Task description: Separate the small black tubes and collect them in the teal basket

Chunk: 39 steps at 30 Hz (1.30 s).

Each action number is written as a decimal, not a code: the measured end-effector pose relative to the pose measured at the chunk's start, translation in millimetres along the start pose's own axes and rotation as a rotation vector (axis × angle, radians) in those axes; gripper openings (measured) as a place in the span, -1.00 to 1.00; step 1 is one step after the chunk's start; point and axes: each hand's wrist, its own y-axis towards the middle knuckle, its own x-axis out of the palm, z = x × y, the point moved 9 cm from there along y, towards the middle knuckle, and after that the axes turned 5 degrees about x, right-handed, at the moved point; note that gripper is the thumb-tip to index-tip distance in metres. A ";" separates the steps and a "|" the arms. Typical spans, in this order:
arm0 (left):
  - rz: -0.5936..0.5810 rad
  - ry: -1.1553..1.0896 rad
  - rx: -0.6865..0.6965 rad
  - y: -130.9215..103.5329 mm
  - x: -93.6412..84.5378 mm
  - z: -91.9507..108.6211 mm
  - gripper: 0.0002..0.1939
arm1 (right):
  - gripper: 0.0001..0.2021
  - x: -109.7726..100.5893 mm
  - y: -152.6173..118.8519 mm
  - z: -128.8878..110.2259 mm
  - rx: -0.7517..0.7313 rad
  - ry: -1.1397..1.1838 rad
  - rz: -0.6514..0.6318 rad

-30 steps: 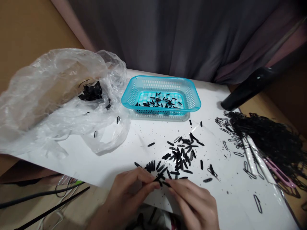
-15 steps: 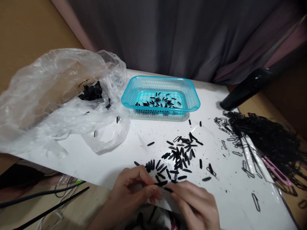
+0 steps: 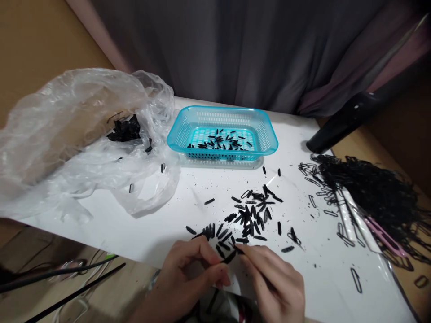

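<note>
Near the front edge of the white tabletop, my left hand [image 3: 191, 273] pinches a small black piece [image 3: 229, 257] between thumb and forefinger. Just to its right, my right hand [image 3: 272, 278] has its fingertips closed on another small dark piece [image 3: 239, 251], partly hidden by the fingers. The two hands are close together but apart. Beyond them lies a loose pile of slim black pieces [image 3: 249, 220], with several in a short row [image 3: 209, 231] behind my left hand. A turquoise basket [image 3: 222, 157] farther back holds more such pieces.
A crumpled clear plastic bag [image 3: 144, 179] with black scraps covers the left side. On the right are a heap of thin black loops [image 3: 370, 184], a pink tool [image 3: 385, 235] and a black cylinder [image 3: 332, 130]. Cables [image 3: 67, 269] hang at the lower left.
My right hand has moved slightly up, its fingertips now over the near edge of the pile. The piece in my left fingers now shows more, tilted up to the right. The view has shifted slightly.
</note>
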 end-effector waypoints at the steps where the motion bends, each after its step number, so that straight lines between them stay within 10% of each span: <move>1: 0.001 0.012 0.015 -0.5 0.9 1.3 -0.80 | -0.73 -0.9 0.2 -0.2 -0.003 -0.001 0.015; 8: 0.063 0.156 0.110 -2.8 -3.6 9.7 -0.81 | -0.77 -7.8 -2.7 3.0 0.041 -0.024 0.095; 15: 0.319 0.732 0.346 15.8 -48.8 44.8 -0.93 | -0.74 -19.0 -5.4 4.8 0.041 -0.040 0.212; 25: 0.227 1.087 0.272 45.7 -65.9 34.0 -0.80 | -0.70 -21.1 -1.7 4.4 0.056 -0.019 0.232; 33: -0.125 0.991 0.323 28.7 -23.7 24.4 -0.88 | -0.70 -18.5 -6.2 11.0 0.094 0.013 0.221; 39: -0.137 0.992 0.290 25.4 -10.4 19.6 -0.85 | -0.69 -15.4 -5.2 10.8 0.075 0.025 0.182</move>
